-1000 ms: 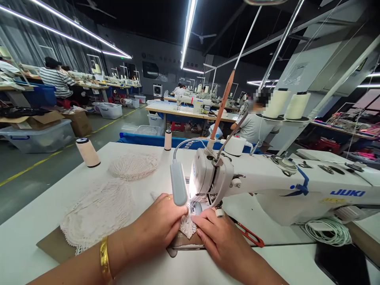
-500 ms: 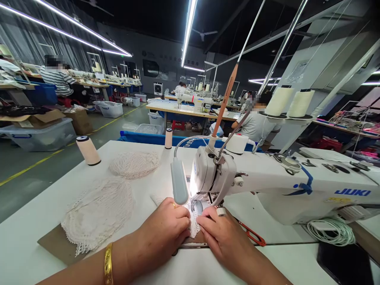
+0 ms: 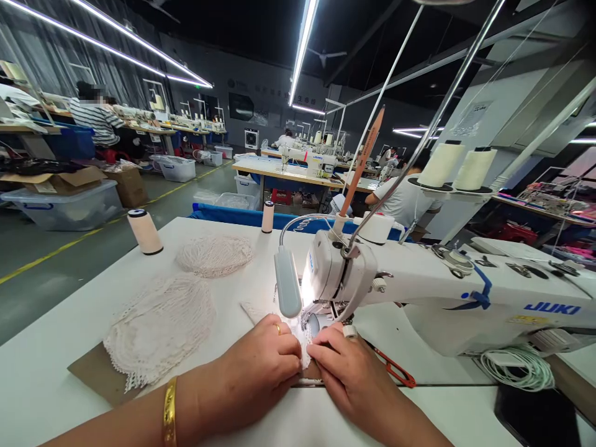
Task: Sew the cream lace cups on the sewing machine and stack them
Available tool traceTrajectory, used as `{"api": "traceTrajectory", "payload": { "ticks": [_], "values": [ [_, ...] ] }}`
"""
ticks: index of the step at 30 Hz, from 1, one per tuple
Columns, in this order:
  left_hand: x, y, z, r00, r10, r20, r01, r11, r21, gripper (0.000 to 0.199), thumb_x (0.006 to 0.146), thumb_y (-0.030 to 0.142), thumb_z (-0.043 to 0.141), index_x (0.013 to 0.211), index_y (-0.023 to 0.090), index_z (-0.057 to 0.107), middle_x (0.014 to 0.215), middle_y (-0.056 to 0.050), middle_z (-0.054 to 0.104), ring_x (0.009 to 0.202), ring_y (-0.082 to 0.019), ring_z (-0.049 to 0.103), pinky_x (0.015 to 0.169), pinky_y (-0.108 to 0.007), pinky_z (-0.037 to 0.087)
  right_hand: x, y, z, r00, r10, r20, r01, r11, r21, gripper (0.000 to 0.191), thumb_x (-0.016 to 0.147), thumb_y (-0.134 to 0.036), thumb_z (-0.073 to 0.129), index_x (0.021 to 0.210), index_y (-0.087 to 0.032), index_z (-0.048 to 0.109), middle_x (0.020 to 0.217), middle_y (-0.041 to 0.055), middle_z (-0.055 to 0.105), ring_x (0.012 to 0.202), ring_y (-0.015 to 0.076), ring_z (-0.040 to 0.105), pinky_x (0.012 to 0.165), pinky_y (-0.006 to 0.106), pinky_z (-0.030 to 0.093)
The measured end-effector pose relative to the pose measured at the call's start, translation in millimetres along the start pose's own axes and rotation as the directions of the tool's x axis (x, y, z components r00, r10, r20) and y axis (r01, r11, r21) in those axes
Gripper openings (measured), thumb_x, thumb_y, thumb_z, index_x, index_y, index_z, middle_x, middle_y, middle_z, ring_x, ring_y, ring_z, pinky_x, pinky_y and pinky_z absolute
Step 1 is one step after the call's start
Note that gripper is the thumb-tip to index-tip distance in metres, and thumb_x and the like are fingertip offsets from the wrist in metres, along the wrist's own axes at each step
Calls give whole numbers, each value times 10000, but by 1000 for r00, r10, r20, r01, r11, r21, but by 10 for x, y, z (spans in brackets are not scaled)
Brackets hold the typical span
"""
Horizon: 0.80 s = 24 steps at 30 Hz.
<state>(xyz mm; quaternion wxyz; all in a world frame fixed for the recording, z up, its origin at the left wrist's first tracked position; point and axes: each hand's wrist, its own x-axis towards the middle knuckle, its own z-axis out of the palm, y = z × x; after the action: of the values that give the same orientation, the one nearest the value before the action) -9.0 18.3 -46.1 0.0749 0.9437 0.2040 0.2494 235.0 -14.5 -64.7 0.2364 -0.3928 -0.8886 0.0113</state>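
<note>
A narrow strip of white lace [image 3: 306,351] lies under the needle area of the white sewing machine [image 3: 344,267], lit by its lamp [image 3: 287,282]. My left hand [image 3: 261,366] is closed on the lace's left edge, with its fingers bent and pressed together. From the right, my right hand [image 3: 347,369] pinches the other edge close to the presser foot. Both hands rest low at the machine bed, a small gap between them. The needle tip is hidden by glare and machine parts.
Two lace piles [image 3: 161,329] [image 3: 215,254] lie at the left, the nearer partly over brown card [image 3: 95,375]. Thread cones [image 3: 145,233] [image 3: 267,217] stand behind. Orange-handled snips [image 3: 395,367], coiled cable [image 3: 516,367] and a black object [image 3: 535,416] are at right. A person [image 3: 100,121] sits far left.
The lace between my hands has moved a little forward under the machine, and less of it shows toward me. The whole view has shifted slightly.
</note>
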Motion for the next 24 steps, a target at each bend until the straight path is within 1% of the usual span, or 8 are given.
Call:
{"api": "traceTrajectory", "payload": {
  "ticks": [3, 5, 9, 13, 17, 20, 24],
  "values": [
    [-7, 18, 3, 1000, 22, 5, -22, 1000, 2, 220, 962, 30, 566, 882, 212, 661, 908, -18, 747, 797, -202, 602, 800, -377, 428, 4, -33, -31, 999, -35, -10, 36, 999, 37, 360, 966, 2, 510, 1170, -241, 681, 1108, 57, 738, 973, 244, 643, 815, 362, 523],
    [-12, 12, 11, 1000, 16, 10, -16, 1000, -1, 231, 957, 21, 560, 891, 213, 671, 913, -21, 747, 797, -202, 600, 799, -376, 429, 10, -36, -32, 999, -33, -10, 33, 999, 41, 366, 959, 14, 511, 1165, -236, 682, 1094, 58, 745, 969, 244, 649, 817, 366, 529],
    [-22, -25, 45, 1000, -9, 11, 9, 1000, 8, 233, 942, 14, 565, 871, 208, 673, 885, -24, 736, 785, -202, 591, 801, -382, 424, 24, -6, -8, 1000, 5, -1, -5, 999, 36, 351, 964, 6, 517, 1146, -243, 685, 1065, 56, 743, 930, 242, 656, 793, 362, 538],
    [-7, -63, 74, 1000, -21, 3, 21, 1000, 22, 232, 883, -13, 580, 802, 198, 631, 848, -24, 715, 754, -198, 569, 768, -377, 413, 41, 21, 17, 999, 40, 2, -40, 999, 9, 346, 996, -25, 491, 1152, -257, 694, 1026, 63, 729, 948, 252, 660, 781, 357, 549],
    [25, -91, 79, 999, -36, 4, 36, 999, 37, 206, 849, -6, 609, 788, 190, 628, 856, -37, 715, 774, -205, 591, 731, -359, 414, 68, 34, 33, 998, 66, 3, -66, 998, -11, 381, 1005, -29, 451, 1184, -251, 704, 1067, 77, 740, 959, 253, 670, 774, 360, 560],
    [54, -118, 86, 999, -47, -11, 48, 997, 62, 199, 873, 8, 606, 793, 185, 649, 852, -43, 718, 782, -210, 614, 724, -353, 426, 90, 45, 54, 994, 106, -4, -106, 994, -24, 375, 1021, -58, 454, 1218, -245, 713, 1147, 86, 757, 986, 259, 688, 802, 380, 581],
    [101, -161, 91, 998, -52, -21, 54, 993, 104, 244, 940, 2, 564, 815, 178, 678, 893, -49, 743, 812, -206, 657, 754, -350, 461, 103, 69, 105, 987, 155, -35, -158, 984, -79, 357, 1043, -122, 464, 1254, -235, 729, 1226, 110, 765, 1050, 291, 710, 845, 425, 613]
  ]
}}
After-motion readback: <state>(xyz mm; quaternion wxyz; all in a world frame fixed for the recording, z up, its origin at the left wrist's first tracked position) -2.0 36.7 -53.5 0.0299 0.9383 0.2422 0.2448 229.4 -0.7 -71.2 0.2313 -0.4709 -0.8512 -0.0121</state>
